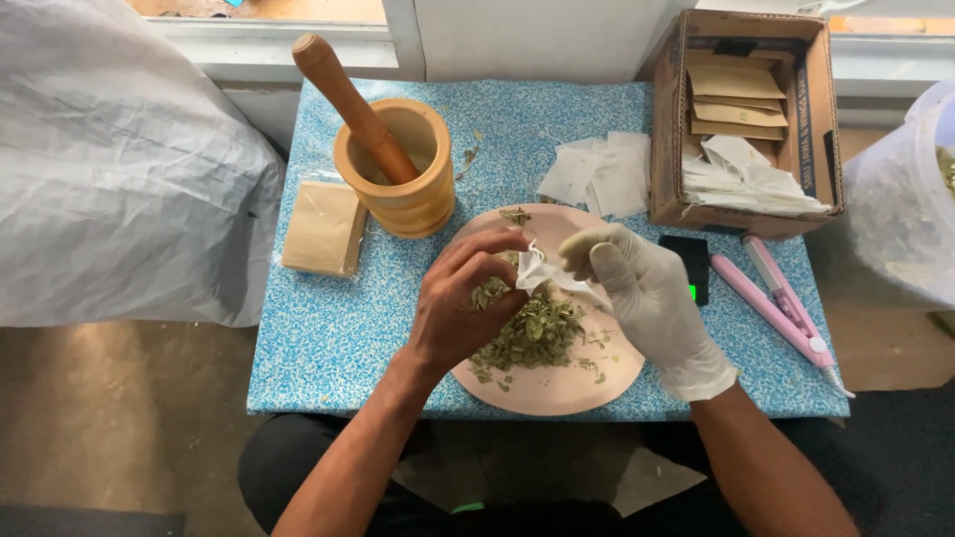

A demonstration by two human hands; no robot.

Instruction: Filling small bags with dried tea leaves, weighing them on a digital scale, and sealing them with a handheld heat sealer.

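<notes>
Left hand: my bare left hand (460, 316) sat mid-frame over the pink plate (557, 388), fingers pinched shut on a tuft of dried green leaves (532, 336), right at the mouth of the bag.
Right hand: the gloved right hand (642, 298), just right of centre, had its fingertips clamped on the small white filter bag (542, 270) to keep it spread open.
Where the bag was: hanging above the leaf pile, between both hands, touching both.
How I'd do this bit well: honestly, small pinches, bag mouth kept wide and directly over the plate so whatever spills lands back on the pile. Overstuffing probably makes sealing a pain.
Upper left of frame: wooden mortar (398, 169) with the pestle (353, 104) leaning in it, and a tan packet stack (323, 229) just beside it.
Upper middle: loose empty white bags (602, 174) on the blue patterned table (318, 338).
Upper right: cardboard box (816, 129) holding more bags and tan envelopes.
Right side: pink handheld sealer (781, 298) and a small black scale (688, 267), both near the plate but not touching it.
</notes>
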